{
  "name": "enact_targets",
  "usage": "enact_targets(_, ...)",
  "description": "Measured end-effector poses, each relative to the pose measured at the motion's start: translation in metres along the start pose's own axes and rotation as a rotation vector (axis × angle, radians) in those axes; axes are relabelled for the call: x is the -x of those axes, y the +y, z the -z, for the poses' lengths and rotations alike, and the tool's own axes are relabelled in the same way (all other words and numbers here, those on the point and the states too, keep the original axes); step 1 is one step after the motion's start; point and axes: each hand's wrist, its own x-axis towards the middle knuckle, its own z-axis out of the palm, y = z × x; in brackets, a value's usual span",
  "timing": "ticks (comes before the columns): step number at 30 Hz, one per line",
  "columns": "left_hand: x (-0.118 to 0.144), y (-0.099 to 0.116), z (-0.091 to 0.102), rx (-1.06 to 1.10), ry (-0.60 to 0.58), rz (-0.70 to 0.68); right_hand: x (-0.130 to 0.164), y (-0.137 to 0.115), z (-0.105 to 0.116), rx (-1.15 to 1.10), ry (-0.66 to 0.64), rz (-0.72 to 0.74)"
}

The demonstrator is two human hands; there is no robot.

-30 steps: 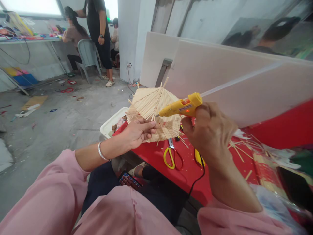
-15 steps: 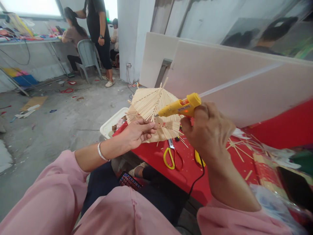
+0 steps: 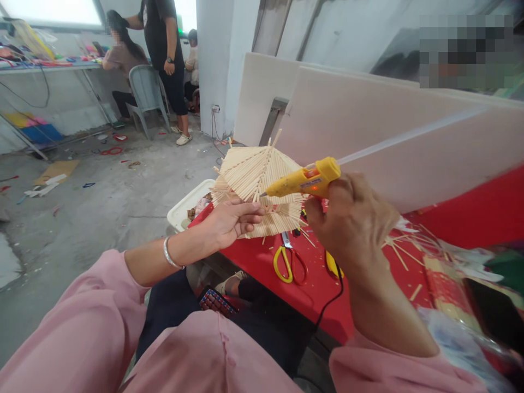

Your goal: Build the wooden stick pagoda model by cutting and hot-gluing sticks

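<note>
My left hand [image 3: 229, 221] grips the lower edge of a fan-shaped panel of glued wooden sticks [image 3: 256, 177], held up over the corner of a red table [image 3: 319, 289]. My right hand [image 3: 352, 224] is closed around a yellow hot glue gun [image 3: 305, 183]. Its nozzle points left and touches the stick panel near the middle. A clear glue stick [image 3: 405, 136] pokes out of the gun's back, and its black cord [image 3: 331, 300] runs down over the table edge.
Yellow-handled scissors [image 3: 289, 265] and loose sticks [image 3: 399, 251] lie on the red table. A white tray [image 3: 188, 210] sits at the table's left corner. White boards [image 3: 368, 120] lean behind. Other people and a grey chair [image 3: 147, 93] are at a far bench.
The glue gun has shifted slightly along the stick panel; both hands otherwise hold almost the same positions.
</note>
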Motion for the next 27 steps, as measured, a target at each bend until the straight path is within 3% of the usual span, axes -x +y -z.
enact_targets(17,0.0029,0.0013,-0.0015,-0.015,0.018,-0.037,-0.0002,-0.0038,0.0003,-0.065,-0.041,0.019)
enact_targets(27,0.0003,-0.0022,0.0015,-0.029,-0.015,-0.059,0.0013,0.0026,-0.0002,0.012,0.033,0.035)
